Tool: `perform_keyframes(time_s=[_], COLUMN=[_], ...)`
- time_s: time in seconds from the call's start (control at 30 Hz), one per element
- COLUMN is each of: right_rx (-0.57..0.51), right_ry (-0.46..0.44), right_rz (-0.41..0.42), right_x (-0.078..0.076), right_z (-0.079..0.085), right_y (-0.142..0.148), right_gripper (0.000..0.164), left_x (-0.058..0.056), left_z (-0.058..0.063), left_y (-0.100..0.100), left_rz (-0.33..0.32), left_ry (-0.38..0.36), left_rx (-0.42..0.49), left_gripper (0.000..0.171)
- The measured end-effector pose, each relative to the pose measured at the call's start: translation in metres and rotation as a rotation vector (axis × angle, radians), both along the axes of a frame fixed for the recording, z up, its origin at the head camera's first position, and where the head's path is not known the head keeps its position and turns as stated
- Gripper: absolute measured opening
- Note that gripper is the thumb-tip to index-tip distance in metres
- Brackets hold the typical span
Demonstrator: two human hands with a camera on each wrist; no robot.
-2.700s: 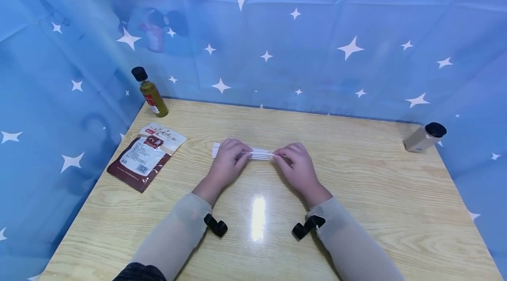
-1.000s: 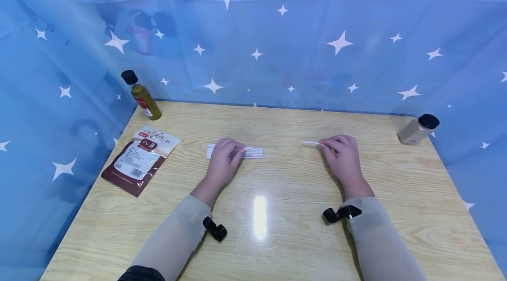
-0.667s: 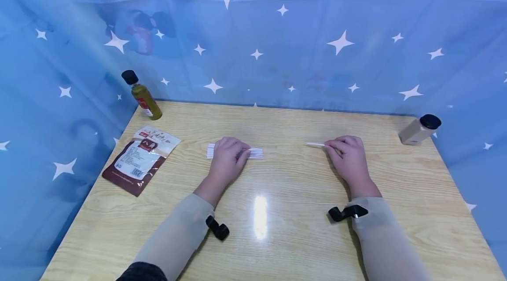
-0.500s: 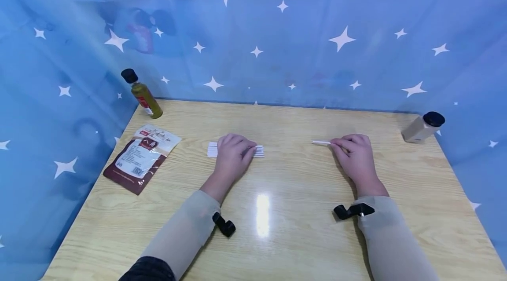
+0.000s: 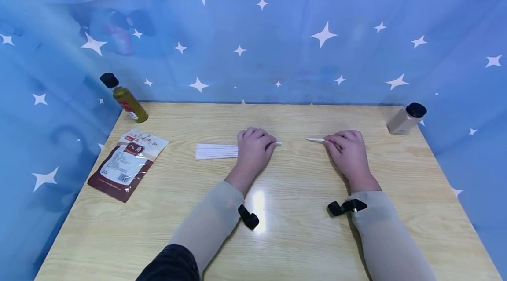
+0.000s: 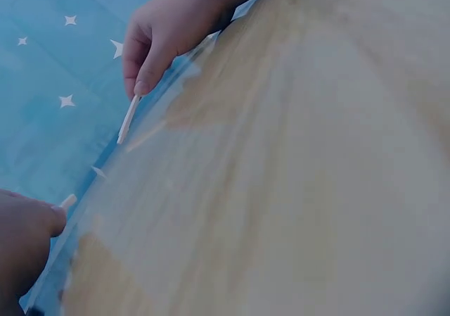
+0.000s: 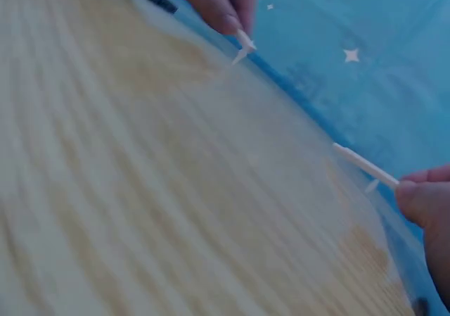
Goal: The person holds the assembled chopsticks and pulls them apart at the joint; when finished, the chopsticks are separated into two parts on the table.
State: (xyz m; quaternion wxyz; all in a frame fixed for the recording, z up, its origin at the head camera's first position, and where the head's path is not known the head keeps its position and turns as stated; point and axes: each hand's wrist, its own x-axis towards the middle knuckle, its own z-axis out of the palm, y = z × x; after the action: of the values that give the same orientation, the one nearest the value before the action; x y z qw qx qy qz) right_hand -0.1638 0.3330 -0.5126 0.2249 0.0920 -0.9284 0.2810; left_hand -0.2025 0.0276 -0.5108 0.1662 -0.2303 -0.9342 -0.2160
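Observation:
My left hand (image 5: pixel 253 147) pinches a thin white stick (image 5: pixel 279 143), whose short end shows past the thumb and forefinger. Facing it, my right hand (image 5: pixel 349 151) pinches another thin white stick (image 5: pixel 315 140) that points left. The two visible tips are a little apart. Behind the left hand, several white strips or sticks (image 5: pixel 215 151) lie side by side on the table, their right ends hidden by that hand. Both pinched sticks also show in the left wrist view, the right one (image 6: pixel 128 119) more fully, and in the right wrist view, the right one (image 7: pixel 365 165) too.
On the wooden table (image 5: pixel 301 237), a brown and white food packet (image 5: pixel 126 164) lies at the left. An oil bottle (image 5: pixel 128 104) stands at the back left corner, and a black-lidded jar (image 5: pixel 405 119) at the back right. A blue star curtain (image 5: pixel 277 26) surrounds the table.
At first both hands were at the row of strips. The right hand moved away right with a stick; lately the left hand slid right, off most of the row, with a stick pinched.

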Motion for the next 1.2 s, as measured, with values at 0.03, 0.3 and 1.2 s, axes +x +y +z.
perform_keyframes(time_s=[0.03,0.3,1.2], right_rx=[0.009,-0.011,-0.007], right_ry=[0.001,0.014,-0.082], right_rz=[-0.001,0.009,-0.036], right_x=[0.0,0.002,-0.004], right_z=[0.001,0.003,0.0], right_y=[0.0,0.003,0.001], right_gripper=[0.01,0.009,0.01], left_x=[-0.001,-0.008,-0.009], left_z=[0.0,0.002,-0.003], left_y=[0.005,0.026,0.028], left_rz=[0.01,0.057,0.046], left_ry=[-0.017,-0.066,-0.108], left_rx=[-0.012,-0.054,0.004], left_gripper=[0.014,0.015,0.013])
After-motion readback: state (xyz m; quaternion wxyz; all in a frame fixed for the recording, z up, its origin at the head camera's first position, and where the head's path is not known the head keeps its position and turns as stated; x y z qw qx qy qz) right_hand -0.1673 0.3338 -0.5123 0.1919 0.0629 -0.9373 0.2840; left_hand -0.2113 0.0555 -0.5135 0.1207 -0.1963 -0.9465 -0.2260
